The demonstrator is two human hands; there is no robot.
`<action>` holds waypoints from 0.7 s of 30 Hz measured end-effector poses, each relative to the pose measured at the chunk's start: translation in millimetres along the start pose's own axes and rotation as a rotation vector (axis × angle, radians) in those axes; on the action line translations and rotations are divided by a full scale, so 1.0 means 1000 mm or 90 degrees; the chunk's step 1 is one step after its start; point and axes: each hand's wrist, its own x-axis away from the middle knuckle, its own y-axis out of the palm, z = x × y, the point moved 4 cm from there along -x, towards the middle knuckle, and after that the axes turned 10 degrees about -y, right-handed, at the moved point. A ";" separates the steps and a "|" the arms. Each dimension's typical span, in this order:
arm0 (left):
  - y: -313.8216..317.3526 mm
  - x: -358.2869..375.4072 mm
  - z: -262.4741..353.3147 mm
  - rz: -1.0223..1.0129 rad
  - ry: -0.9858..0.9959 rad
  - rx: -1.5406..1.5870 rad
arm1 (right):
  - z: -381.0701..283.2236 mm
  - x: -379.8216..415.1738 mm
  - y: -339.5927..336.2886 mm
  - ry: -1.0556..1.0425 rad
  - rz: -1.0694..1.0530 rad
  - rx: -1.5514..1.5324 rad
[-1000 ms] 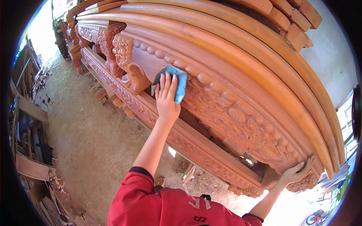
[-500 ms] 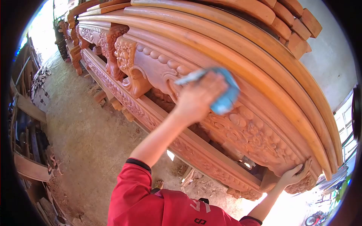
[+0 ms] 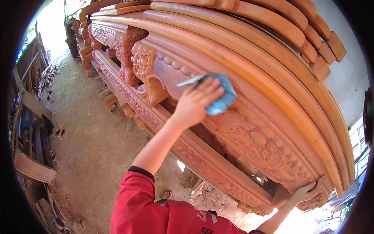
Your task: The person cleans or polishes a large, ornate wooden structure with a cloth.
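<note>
A long carved piece of reddish wooden furniture (image 3: 269,146) runs across the view, with raised scrollwork and a row of round beads under its smooth moulding. My left hand (image 3: 196,103) presses a blue folded sheet (image 3: 223,102) flat against the upper part of the carved front. Whether the sheet is cloth or abrasive paper is not clear. The fingers lie over it, and one pale corner sticks out on the left. At the right end of the furniture my right hand (image 3: 307,194) rests on the corner, fingers stretched out and apart along the wood.
Long curved wooden rails (image 3: 249,48) lie stacked on top, with shorter curved blocks (image 3: 286,27) above them. A carved lower rail (image 3: 146,111) stands near the floor (image 3: 93,144). Boards and scrap (image 3: 35,165) line the left side. Someone in dark clothes (image 3: 72,39) stands far back.
My left hand and the blue sheet have shifted slightly left along the carved front. The whole view has moved a little, and my right hand stays at the same corner.
</note>
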 end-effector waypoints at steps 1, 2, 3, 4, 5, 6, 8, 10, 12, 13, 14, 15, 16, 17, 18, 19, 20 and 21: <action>0.000 0.002 -0.026 0.040 -0.052 0.011 | 0.001 0.001 0.001 -0.004 -0.015 0.043; 0.001 0.006 -0.049 0.081 -0.103 0.021 | 0.002 0.001 0.002 -0.001 -0.012 0.038; 0.008 0.011 -0.063 0.083 -0.101 0.014 | 0.002 0.002 0.002 0.002 -0.005 0.014; 0.012 0.017 -0.082 0.156 -0.193 0.084 | 0.002 0.003 0.003 0.005 0.002 -0.010; 0.007 0.019 -0.094 0.231 -0.283 0.156 | 0.000 0.000 0.002 -0.022 0.027 -0.028; 0.010 0.025 -0.091 0.232 -0.313 0.167 | -0.004 -0.001 0.004 -0.019 0.029 -0.032; 0.023 0.037 -0.057 0.197 -0.261 0.126 | -0.005 -0.002 0.001 0.029 0.034 -0.021; 0.028 0.057 -0.005 0.107 -0.114 0.155 | -0.001 0.001 0.001 0.020 0.032 -0.013; 0.038 0.081 0.032 -0.044 0.033 0.164 | 0.003 0.003 0.003 0.012 0.040 -0.007; 0.039 0.085 0.031 -0.040 0.032 0.160 | 0.005 0.006 0.003 0.010 0.046 -0.027; 0.042 0.090 0.028 -0.021 0.016 0.109 | 0.006 0.005 0.005 0.007 0.051 -0.048; 0.046 0.098 0.023 -0.003 -0.002 0.058 | 0.007 0.006 0.006 0.004 0.055 -0.053; 0.051 0.101 0.002 0.044 -0.058 0.005 | 0.004 0.005 0.005 0.012 0.058 -0.052; 0.046 0.099 -0.017 0.085 -0.171 0.004 | 0.004 0.005 0.002 0.019 0.059 -0.051; 0.049 0.103 -0.035 0.066 -0.319 -0.043 | 0.008 0.004 0.001 0.015 0.060 -0.059; 0.050 0.106 -0.053 0.121 -0.436 0.052 | 0.010 0.004 0.001 0.000 0.054 -0.053; 0.047 0.107 -0.064 0.127 -0.525 0.107 | 0.011 0.006 0.001 -0.011 0.049 -0.046; 0.044 0.112 -0.072 0.151 -0.534 0.139 | 0.011 0.008 -0.001 -0.006 0.051 -0.050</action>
